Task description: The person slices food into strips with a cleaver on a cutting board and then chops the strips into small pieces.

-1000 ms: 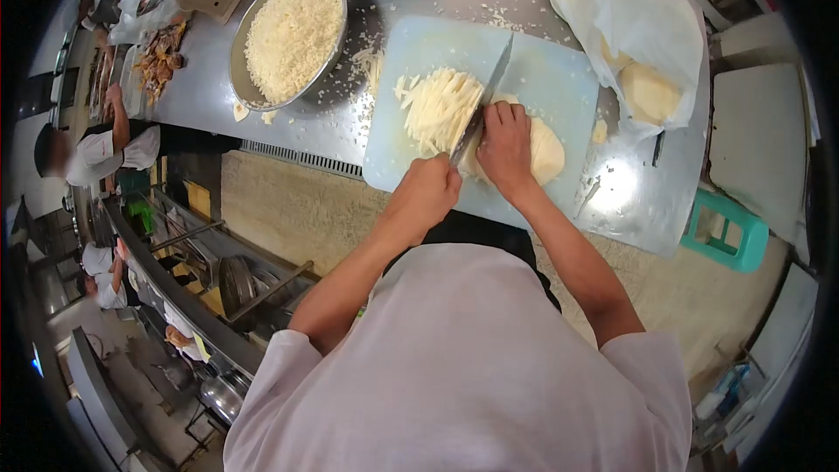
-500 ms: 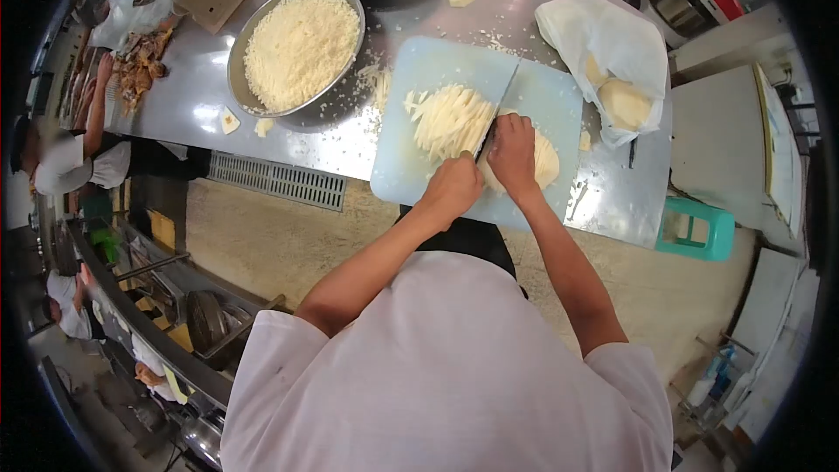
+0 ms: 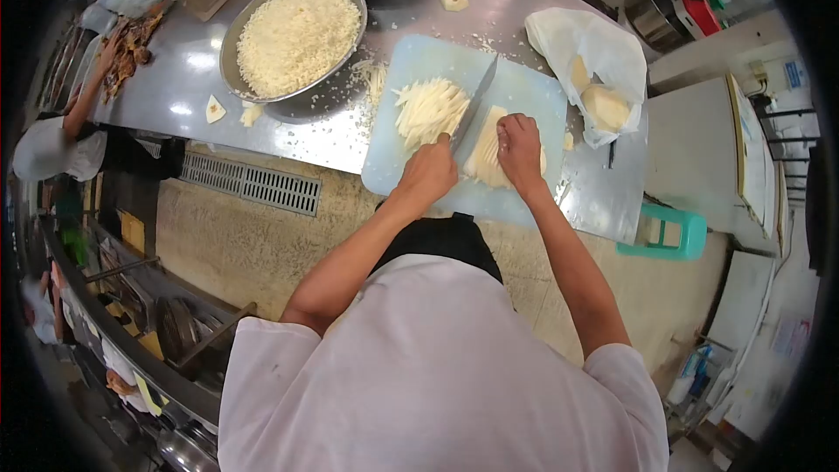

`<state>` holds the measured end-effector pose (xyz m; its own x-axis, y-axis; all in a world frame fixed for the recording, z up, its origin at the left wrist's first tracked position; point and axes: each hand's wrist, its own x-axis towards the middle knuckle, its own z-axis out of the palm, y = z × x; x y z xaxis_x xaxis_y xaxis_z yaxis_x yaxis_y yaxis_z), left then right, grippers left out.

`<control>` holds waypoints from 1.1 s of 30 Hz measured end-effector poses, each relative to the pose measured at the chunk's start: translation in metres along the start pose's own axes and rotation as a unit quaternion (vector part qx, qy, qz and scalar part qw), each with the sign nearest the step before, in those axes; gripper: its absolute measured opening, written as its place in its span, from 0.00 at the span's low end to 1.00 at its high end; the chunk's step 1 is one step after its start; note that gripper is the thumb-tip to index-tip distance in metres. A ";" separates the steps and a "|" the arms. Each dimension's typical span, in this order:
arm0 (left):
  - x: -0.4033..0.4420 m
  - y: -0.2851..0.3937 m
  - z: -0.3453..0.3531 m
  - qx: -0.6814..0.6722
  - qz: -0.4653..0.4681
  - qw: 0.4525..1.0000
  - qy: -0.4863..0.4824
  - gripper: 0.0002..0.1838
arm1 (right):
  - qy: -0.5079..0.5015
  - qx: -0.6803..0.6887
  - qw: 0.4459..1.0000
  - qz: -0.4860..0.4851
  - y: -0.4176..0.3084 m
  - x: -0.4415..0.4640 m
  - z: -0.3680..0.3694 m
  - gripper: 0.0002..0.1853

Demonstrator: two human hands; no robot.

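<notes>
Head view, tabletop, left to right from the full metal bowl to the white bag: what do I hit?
Metal bowl → pile of pale strips → knife → right hand → white bag.

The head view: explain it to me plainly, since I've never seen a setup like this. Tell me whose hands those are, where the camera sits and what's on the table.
There is no machine here: a person works with bare hands, wearing the camera on their head. It looks forward and down, so their own shirt fills the bottom.

The left hand grips a knife. The right hand is at a pale sliced piece on a light blue cutting board. Left of the blade lies a heap of pale strips.

Also on the metal table are a bowl of finely chopped pale bits and a plastic bag with larger pale chunks.
</notes>
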<state>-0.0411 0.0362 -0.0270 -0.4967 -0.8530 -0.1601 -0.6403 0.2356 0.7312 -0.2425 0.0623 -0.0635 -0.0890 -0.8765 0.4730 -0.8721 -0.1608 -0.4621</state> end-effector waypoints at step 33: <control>-0.015 0.068 0.013 0.070 -0.014 0.997 -0.007 0.08 | -0.030 -0.054 0.998 0.009 0.004 -0.005 0.013 0.16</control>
<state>-0.0853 0.0709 0.0167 -0.4841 -0.8543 -0.1894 -0.7292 0.2743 0.6269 -0.2389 0.0598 -0.0773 -0.0784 -0.9049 0.4184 -0.9177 -0.0985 -0.3850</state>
